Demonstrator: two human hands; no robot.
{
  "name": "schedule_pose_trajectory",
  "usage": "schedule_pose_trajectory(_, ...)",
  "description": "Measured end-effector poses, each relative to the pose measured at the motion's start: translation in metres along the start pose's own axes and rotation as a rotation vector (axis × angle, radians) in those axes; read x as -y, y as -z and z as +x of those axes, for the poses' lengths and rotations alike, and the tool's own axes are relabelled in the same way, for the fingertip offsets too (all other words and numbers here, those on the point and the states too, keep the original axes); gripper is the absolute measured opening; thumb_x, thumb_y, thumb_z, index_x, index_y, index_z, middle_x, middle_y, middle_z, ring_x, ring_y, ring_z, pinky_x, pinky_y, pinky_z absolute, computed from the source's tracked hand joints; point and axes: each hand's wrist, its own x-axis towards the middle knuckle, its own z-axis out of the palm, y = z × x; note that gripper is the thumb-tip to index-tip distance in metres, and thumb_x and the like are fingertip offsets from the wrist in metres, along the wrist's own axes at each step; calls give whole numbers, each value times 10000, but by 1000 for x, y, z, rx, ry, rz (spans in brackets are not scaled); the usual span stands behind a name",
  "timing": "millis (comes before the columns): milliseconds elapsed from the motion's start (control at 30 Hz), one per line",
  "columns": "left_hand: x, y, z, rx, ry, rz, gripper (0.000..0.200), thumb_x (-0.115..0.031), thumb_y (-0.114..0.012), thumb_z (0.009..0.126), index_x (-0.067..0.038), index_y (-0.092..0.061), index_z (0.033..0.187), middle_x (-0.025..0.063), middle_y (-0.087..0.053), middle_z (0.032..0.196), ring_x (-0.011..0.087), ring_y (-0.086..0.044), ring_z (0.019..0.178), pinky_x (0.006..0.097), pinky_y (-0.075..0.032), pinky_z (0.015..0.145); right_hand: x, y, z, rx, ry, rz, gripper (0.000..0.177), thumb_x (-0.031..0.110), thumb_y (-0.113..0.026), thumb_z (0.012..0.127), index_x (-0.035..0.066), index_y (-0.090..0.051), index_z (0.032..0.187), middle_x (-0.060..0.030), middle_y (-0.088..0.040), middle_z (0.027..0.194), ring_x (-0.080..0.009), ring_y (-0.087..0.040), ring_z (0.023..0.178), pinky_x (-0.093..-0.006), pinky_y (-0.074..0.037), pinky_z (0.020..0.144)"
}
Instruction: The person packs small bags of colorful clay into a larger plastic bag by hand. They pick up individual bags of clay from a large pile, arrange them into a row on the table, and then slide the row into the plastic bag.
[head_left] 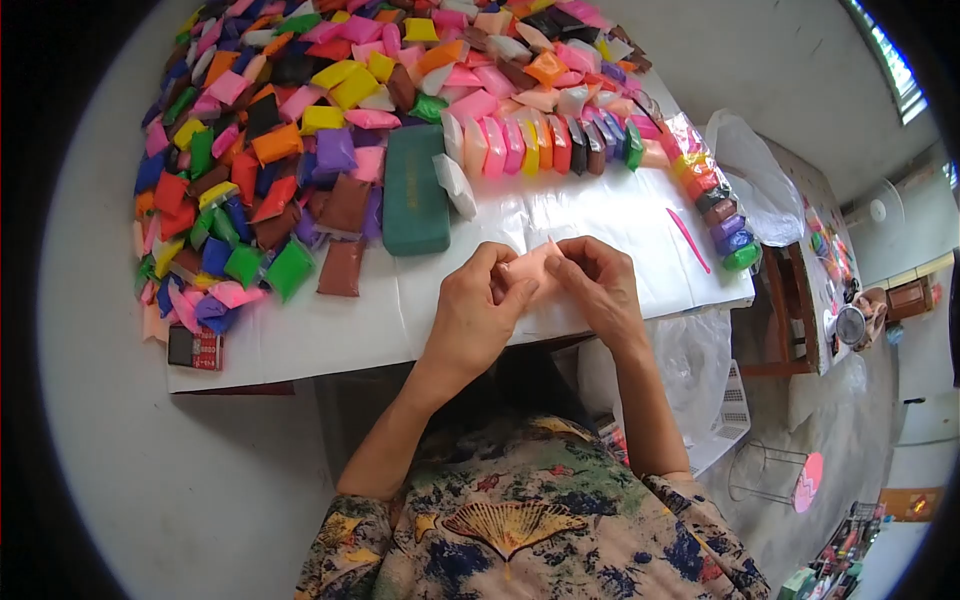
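Between my two hands, just above the table's front edge, is a light peach packet [535, 268]. My left hand [482, 305] grips its left side, with thumb and fingers closed on it. On the right side my right hand [603, 288] pinches the packet near its top corner. Beyond the hands stands a row of small coloured packets [545, 146], packed side by side. A green case [417, 190] lies left of that row, with a white packet [456, 187] leaning at its right side.
A big heap of coloured packets [262, 145] covers the table's left and back. A pink tool [689, 240] and a filled clear bag of colours [716, 205] lie at the right. A red box [208, 350] sits at the front left corner of the white table [390, 320].
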Motion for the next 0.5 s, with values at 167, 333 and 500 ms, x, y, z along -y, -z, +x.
schedule_pose_trajectory(167, 11, -3, -11, -131, -213, 344, 284, -68, -640, 896, 56, -585, 1145, 183, -560, 1004, 281, -602, 846, 360, -490, 762, 7, -8, -5, -64, 105, -431, 248, 129, -678, 889, -37, -657, 1072, -145, -678, 951, -222, -646, 859, -337, -501, 776)
schedule_pose_trajectory(333, 20, 9, -21, -147, -230, 339, 308, -20, -595, 890, 75, -580, 1183, 208, -507, 1132, 349, -554, 1029, 420, -460, 900, 7, -25, -25, -68, 613, -770, 461, 124, -654, 874, -28, -549, 1296, -209, -536, 1343, -358, -512, 1245, -484, -390, 1051)
schedule_pose_trajectory(500, 27, 13, -23, -178, -315, 303, 244, 41, -538, 904, 74, -593, 1140, 189, -534, 1112, 354, -571, 1019, 415, -467, 892, -8, -34, -30, 161, 617, -835, 573, 150, -644, 877, -35, -469, 1390, -206, -411, 1492, -364, -347, 1426, -493, -252, 1183)
